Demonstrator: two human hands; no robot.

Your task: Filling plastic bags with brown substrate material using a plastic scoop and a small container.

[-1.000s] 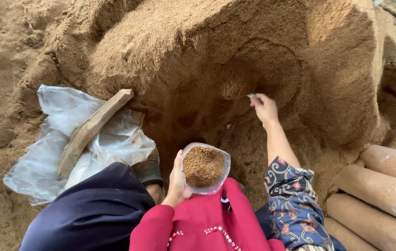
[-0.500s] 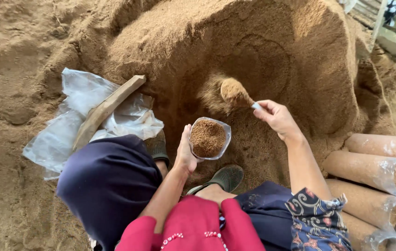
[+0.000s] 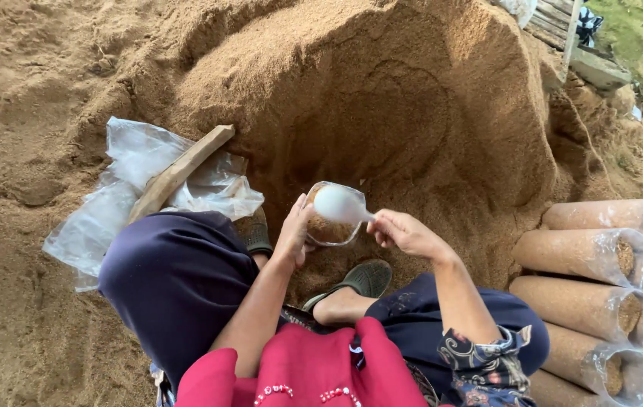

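My left hand [image 3: 295,230] grips the rim of a clear plastic bag [image 3: 326,227] partly filled with brown sawdust, held upright between my knees. My right hand [image 3: 404,232] holds a white scoop [image 3: 340,203] by its handle, turned over the bag's mouth with its pale underside up. A big pile of brown sawdust [image 3: 382,98] rises just beyond the bag, hollowed where it has been dug.
A wooden stick [image 3: 178,173] lies on crumpled clear plastic bags [image 3: 121,196] at the left. Several filled, sawdust-packed cylinders [image 3: 600,264] are stacked at the right. My grey shoe [image 3: 359,280] rests under the bag. Wooden boards [image 3: 563,30] lie at the top right.
My right hand drew the loaded scoop back from the pile and tipped it over the bag. The bag stayed in my left hand.
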